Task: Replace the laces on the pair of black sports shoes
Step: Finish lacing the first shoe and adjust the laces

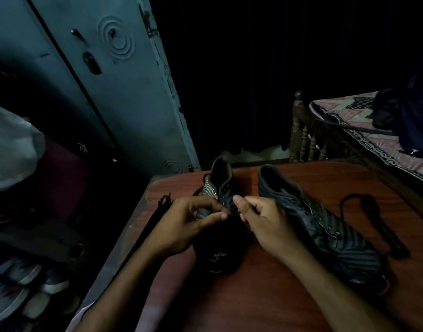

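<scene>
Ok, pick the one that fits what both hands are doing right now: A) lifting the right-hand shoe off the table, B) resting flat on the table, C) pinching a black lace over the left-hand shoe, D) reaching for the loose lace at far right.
C: the left hand and right hand meet over the left-hand shoe, fingertips pinching a thin black lace between them; the right-hand shoe lies untouched on the table.

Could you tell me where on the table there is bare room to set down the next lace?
Bare wood lies near the table edge, between the right forearm and the right shoe, and behind it. Crowded: both hands on the left shoe, and the loose lace at far right.
</scene>
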Tool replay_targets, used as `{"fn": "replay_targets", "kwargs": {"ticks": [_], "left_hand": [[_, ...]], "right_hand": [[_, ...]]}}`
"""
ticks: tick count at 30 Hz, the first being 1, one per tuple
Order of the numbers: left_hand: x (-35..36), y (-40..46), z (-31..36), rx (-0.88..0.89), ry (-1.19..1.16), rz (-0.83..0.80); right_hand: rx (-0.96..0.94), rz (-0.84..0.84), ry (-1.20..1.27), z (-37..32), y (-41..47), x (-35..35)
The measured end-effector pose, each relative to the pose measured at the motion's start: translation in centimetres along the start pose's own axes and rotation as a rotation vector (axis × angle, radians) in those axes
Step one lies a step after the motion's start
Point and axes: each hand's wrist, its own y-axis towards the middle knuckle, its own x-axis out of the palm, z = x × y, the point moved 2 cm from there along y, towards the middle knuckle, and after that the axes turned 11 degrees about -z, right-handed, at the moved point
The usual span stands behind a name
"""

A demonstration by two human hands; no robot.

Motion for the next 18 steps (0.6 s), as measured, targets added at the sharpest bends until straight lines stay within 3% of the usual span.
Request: {"fn": "replay_targets", "kwargs": {"ticks": [5, 9, 14, 18], "left_hand": [[-1.1, -2.7, -1.7, -0.044, -0.085, 0.075], [-1.2, -5.5, -3.2, -0.099, -0.157, 0.080], [0.6, -4.2, 0.3, -0.098, -0.060, 0.079], [2.4, -1.5, 2.3, -0.055, 0.043, 0.067]], "right_hand": [[0.006, 0.132, 0.052, 0.2, 0.4, -1.4], [0.004, 0.138, 0.162, 0.3, 0.6, -1.4], [-0.057, 0.007, -0.054, -0.2, -0.1, 0.5], [-0.044, 0.021, -0.097, -0.1, -0.4, 0.7]]}}
